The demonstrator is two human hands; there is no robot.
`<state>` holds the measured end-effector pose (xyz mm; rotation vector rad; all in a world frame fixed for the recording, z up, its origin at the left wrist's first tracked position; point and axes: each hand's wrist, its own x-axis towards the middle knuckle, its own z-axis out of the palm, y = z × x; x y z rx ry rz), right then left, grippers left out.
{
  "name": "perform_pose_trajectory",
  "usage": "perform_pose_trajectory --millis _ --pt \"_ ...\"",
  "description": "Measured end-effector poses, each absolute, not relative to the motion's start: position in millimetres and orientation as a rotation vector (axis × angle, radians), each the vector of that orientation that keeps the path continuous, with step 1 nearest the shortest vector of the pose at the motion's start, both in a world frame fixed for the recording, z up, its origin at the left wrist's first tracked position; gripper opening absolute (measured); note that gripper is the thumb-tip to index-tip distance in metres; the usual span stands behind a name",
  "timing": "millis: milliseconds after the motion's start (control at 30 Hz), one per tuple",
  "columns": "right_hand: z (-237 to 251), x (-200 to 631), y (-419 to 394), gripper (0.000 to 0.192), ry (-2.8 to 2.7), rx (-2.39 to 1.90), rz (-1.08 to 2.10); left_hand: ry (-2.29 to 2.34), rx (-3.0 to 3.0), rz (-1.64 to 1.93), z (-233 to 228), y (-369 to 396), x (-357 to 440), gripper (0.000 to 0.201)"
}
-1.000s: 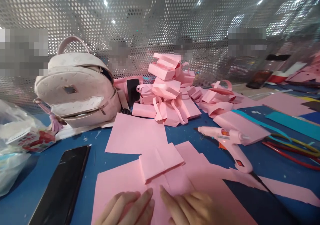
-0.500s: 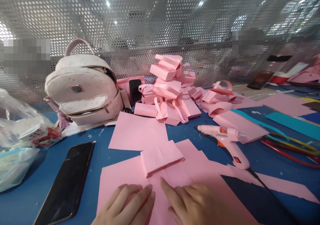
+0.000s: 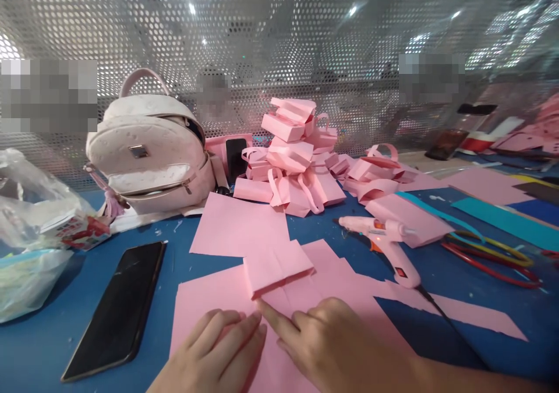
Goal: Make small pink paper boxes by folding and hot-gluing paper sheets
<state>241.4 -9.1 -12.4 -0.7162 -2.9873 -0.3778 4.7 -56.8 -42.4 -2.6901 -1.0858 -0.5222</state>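
Observation:
My left hand [image 3: 213, 352] rests on a pink paper sheet [image 3: 201, 294], its slightly bent fingers close together and lying along the surface. Beside it, my right hand [image 3: 321, 340] has its index finger stretched out to the left and touching the paper near my left fingertips; its other fingers are curled beneath. Neither hand grasps anything that I can make out. Just beyond the fingertips is a folded pink paper piece [image 3: 279, 268], a raised flap with a crease down it. Whether it joins the sheet under my hands is unclear.
A pink glue gun [image 3: 379, 241] lies on its side at the right. Behind are a pile of pink paper bags [image 3: 292, 160] and a white backpack [image 3: 148, 154]. On the left lie a black phone [image 3: 117, 305] and a plastic bag [image 3: 30, 282]. Colored strips [image 3: 493, 253] lie right.
My right index finger has slid left, close to my left fingertips, and the right hand has turned so more of its wrist shows. The view has shifted slightly.

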Motion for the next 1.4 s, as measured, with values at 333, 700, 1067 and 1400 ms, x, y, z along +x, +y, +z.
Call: perform_pose_trajectory --millis 333,700,1067,1400 --pt "-20.7 244.6 -5.6 0.065 -2.922 -0.659 -0.346 -1.067 -2.696 -0.530 -37.5 -55.5 4.5 0.036" --pt "-9.3 246.4 -7.5 0.052 -2.957 -0.725 0.079 -0.971 -2.726 -0.550 -38.1 -51.1 -1.2 0.031" --pt "-17.6 239.1 -14.6 0.071 -2.867 -0.818 -0.470 -1.086 -2.680 -0.687 -52.3 -53.4 1.5 0.036" --pt "-18.5 248.2 -15.0 0.054 -2.874 -0.461 -0.529 -0.965 -2.721 -0.621 -59.1 -49.5 -4.6 0.038"
